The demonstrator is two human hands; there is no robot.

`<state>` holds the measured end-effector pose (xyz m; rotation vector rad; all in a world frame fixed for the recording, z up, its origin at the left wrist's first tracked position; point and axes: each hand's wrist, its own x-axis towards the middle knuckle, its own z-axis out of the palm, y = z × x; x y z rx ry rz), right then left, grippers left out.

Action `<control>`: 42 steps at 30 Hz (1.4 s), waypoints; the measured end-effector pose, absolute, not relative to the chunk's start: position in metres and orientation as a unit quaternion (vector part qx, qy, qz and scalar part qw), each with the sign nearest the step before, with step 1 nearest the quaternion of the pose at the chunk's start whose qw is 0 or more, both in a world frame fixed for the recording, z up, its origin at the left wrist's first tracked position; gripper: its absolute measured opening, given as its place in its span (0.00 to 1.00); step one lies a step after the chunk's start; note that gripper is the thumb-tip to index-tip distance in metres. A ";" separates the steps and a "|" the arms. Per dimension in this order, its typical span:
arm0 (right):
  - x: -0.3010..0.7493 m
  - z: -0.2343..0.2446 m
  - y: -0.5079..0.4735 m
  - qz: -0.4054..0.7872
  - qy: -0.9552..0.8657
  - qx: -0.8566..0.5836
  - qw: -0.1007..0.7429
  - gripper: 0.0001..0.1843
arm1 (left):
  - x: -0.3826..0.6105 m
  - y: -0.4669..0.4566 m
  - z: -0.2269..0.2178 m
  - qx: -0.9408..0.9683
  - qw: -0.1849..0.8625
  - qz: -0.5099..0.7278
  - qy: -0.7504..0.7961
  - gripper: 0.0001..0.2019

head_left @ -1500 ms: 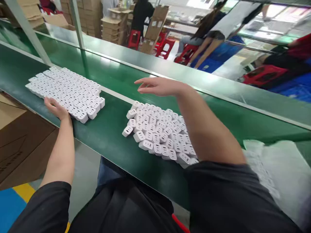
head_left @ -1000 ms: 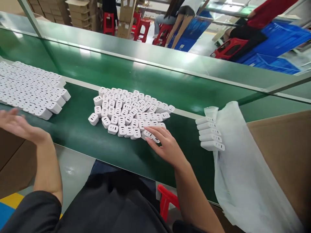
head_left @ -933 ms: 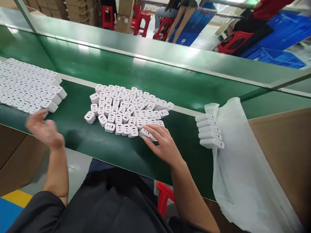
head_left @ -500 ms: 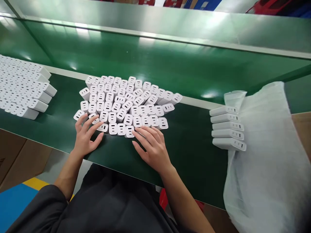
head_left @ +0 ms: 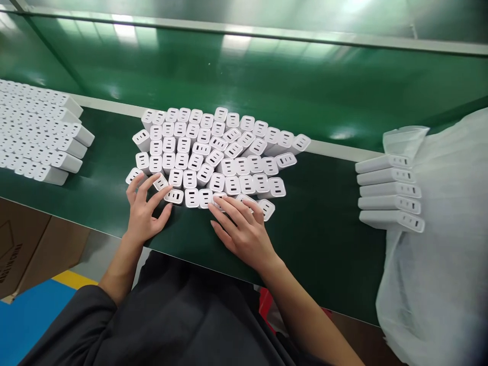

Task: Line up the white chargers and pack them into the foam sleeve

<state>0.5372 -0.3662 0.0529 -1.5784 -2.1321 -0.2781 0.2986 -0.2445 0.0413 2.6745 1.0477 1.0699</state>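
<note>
A loose cluster of several small white chargers (head_left: 213,152) stands port-side up on the green belt (head_left: 236,86) in front of me. My left hand (head_left: 145,213) lies flat with fingers spread, its fingertips touching the chargers at the cluster's near left corner. Fingers stretched out, my right hand (head_left: 240,229) rests on the belt and touches the chargers along the cluster's near edge. Neither hand holds anything.
A tidier block of white chargers (head_left: 38,137) sits on the belt at the left. A short stack of white chargers (head_left: 389,190) lies on its side at the right, against a white foam bag (head_left: 438,244). A cardboard box (head_left: 19,244) stands below the belt's near left edge.
My left hand came from the left block to the cluster's near left corner. My right hand dropped to the cluster's near edge. The view tilted down and the chargers shifted slightly.
</note>
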 end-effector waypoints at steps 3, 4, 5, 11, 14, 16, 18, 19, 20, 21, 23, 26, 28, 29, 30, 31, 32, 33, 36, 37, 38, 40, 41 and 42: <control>0.537 0.051 -0.365 -0.093 -0.779 -0.575 0.232 0.20 | 0.299 -0.245 0.043 0.872 0.041 0.345 0.346 0.20; 0.537 0.051 -0.365 -0.089 -0.779 -0.575 0.233 0.21 | 0.299 -0.245 0.043 0.872 0.043 0.341 0.347 0.20; 0.537 0.051 -0.365 -0.085 -0.780 -0.574 0.234 0.22 | 0.299 -0.245 0.043 0.872 0.046 0.338 0.350 0.20; 0.537 0.050 -0.364 -0.081 -0.777 -0.575 0.242 0.27 | 0.299 -0.246 0.042 0.868 0.046 0.326 0.370 0.21; 0.537 0.050 -0.364 -0.084 -0.779 -0.573 0.238 0.25 | 0.300 -0.247 0.042 0.870 0.025 0.321 0.375 0.17; 0.537 0.050 -0.364 -0.089 -0.781 -0.572 0.234 0.22 | 0.302 -0.248 0.043 0.868 0.012 0.323 0.376 0.14; 0.537 0.050 -0.364 -0.096 -0.782 -0.571 0.233 0.20 | 0.304 -0.251 0.042 0.861 0.001 0.336 0.382 0.14; 0.537 0.051 -0.364 -0.099 -0.782 -0.569 0.234 0.20 | 0.306 -0.253 0.041 0.856 -0.006 0.345 0.386 0.15; 0.537 0.051 -0.364 -0.102 -0.783 -0.567 0.235 0.19 | 0.307 -0.254 0.041 0.851 -0.012 0.355 0.387 0.17; 0.537 0.052 -0.365 -0.103 -0.784 -0.565 0.238 0.19 | 0.309 -0.256 0.040 0.848 -0.016 0.361 0.388 0.19; 0.538 0.052 -0.366 -0.101 -0.787 -0.557 0.246 0.19 | 0.312 -0.259 0.039 0.849 -0.020 0.364 0.382 0.22; 0.539 0.053 -0.368 -0.099 -0.787 -0.551 0.258 0.22 | 0.311 -0.259 0.043 0.858 -0.017 0.359 0.366 0.23; 0.537 0.054 -0.368 -0.099 -0.789 -0.551 0.254 0.24 | 0.308 -0.257 0.048 0.868 -0.005 0.355 0.348 0.22; 0.535 0.055 -0.366 -0.096 -0.792 -0.551 0.245 0.25 | 0.306 -0.256 0.050 0.875 0.003 0.348 0.338 0.21; 0.533 0.055 -0.365 -0.087 -0.796 -0.552 0.232 0.26 | 0.304 -0.254 0.052 0.883 0.009 0.335 0.328 0.20; 0.530 0.055 -0.363 -0.074 -0.801 -0.553 0.216 0.28 | 0.303 -0.252 0.054 0.892 0.012 0.318 0.321 0.20; 0.527 0.055 -0.361 -0.058 -0.806 -0.554 0.200 0.29 | 0.302 -0.251 0.055 0.901 0.011 0.298 0.315 0.21; 0.525 0.055 -0.360 -0.043 -0.810 -0.553 0.188 0.30 | 0.300 -0.250 0.056 0.909 0.008 0.278 0.310 0.22; 0.518 0.051 -0.360 -0.016 -0.820 -0.545 0.175 0.31 | 0.297 -0.249 0.056 0.927 0.004 0.245 0.285 0.23; 0.517 0.050 -0.363 -0.013 -0.822 -0.541 0.176 0.31 | 0.296 -0.249 0.056 0.930 0.006 0.243 0.275 0.22; 0.516 0.050 -0.366 -0.011 -0.824 -0.538 0.179 0.30 | 0.294 -0.250 0.056 0.933 0.012 0.243 0.265 0.21; 0.515 0.049 -0.374 -0.001 -0.826 -0.532 0.185 0.30 | 0.290 -0.253 0.055 0.936 0.034 0.245 0.249 0.20; 0.514 0.050 -0.378 0.007 -0.827 -0.529 0.190 0.30 | 0.288 -0.254 0.055 0.937 0.049 0.246 0.244 0.21; 0.513 0.050 -0.382 0.017 -0.827 -0.526 0.199 0.31 | 0.287 -0.256 0.055 0.937 0.066 0.246 0.239 0.22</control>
